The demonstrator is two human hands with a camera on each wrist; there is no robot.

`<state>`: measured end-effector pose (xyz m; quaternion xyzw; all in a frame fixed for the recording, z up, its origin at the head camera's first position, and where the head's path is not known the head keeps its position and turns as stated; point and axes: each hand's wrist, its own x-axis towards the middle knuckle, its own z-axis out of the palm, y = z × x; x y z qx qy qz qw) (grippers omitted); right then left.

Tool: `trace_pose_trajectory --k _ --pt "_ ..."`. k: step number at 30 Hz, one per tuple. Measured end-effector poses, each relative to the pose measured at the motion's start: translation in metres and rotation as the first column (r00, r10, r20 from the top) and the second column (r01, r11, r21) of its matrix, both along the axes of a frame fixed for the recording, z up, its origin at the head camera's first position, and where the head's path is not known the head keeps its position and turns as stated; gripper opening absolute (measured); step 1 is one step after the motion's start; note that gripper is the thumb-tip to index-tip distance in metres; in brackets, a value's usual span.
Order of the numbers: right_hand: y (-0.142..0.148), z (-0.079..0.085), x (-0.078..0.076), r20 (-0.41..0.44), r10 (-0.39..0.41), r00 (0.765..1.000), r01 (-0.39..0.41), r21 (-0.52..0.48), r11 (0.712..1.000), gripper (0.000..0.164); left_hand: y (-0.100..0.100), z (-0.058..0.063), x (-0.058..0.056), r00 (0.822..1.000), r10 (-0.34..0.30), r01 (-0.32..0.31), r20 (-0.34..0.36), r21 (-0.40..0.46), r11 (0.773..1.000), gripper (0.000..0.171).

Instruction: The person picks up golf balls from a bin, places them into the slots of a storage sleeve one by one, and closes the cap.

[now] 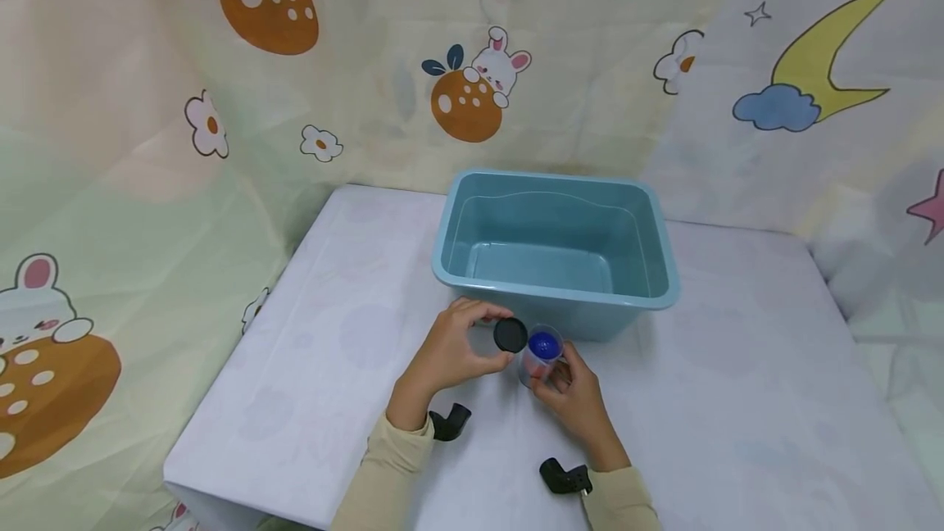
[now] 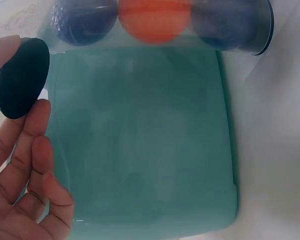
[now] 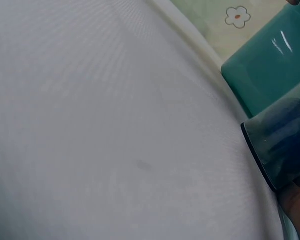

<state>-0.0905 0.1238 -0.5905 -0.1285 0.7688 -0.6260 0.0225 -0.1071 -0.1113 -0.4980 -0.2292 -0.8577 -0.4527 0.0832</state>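
Observation:
My left hand (image 1: 451, 351) pinches a round black lid (image 1: 510, 335) between thumb and fingers, just left of a clear cylindrical container (image 1: 533, 369). In the left wrist view the lid (image 2: 23, 79) is tilted and apart from the container. My right hand (image 1: 578, 396) grips the container's side, its open top showing a blue ball (image 1: 544, 344). Through the clear wall, an orange ball (image 2: 155, 19) sits between two dark blue ones (image 2: 85, 21). The container's dark base (image 3: 259, 156) appears in the right wrist view, with part of my right hand (image 3: 296, 204) beneath it.
A light blue plastic tub (image 1: 553, 293) stands behind both hands toward the table's back edge. White cloth covers the table (image 1: 332, 383). Printed curtains (image 1: 383, 80) hang behind and at the sides. Black wrist mounts (image 1: 451, 423) jut from both sleeves.

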Motion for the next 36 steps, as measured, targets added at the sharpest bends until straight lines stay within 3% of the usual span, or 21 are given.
trace_pose_trajectory --k 13,18,24,29,36 --pt "0.002 -0.001 -0.001 -0.019 0.011 1.0 -0.012 -0.015 1.0 0.055 0.007 0.004 -0.007 0.992 -0.121 0.123 -0.035 0.045 0.991 0.052" --pt "0.002 -0.003 -0.001 -0.029 0.008 1.0 -0.008 0.01 1.0 0.055 0.011 0.007 -0.009 0.985 -0.169 0.169 0.013 0.038 0.985 0.063" --pt "0.003 -0.005 -0.002 -0.002 0.009 1.0 -0.009 0.002 1.0 0.056 0.018 0.014 -0.006 0.974 -0.209 0.213 0.083 -0.031 0.977 0.07" --pt "0.003 -0.005 -0.002 -0.017 0.009 1.0 -0.009 -0.009 1.0 0.055 0.025 0.018 -0.003 0.974 -0.216 0.222 0.07 -0.093 0.971 0.071" --pt "0.003 -0.003 -0.001 -0.022 0.009 1.0 -0.009 -0.014 1.0 0.051 0.032 0.022 -0.002 0.975 -0.219 0.221 0.029 -0.144 0.965 0.054"
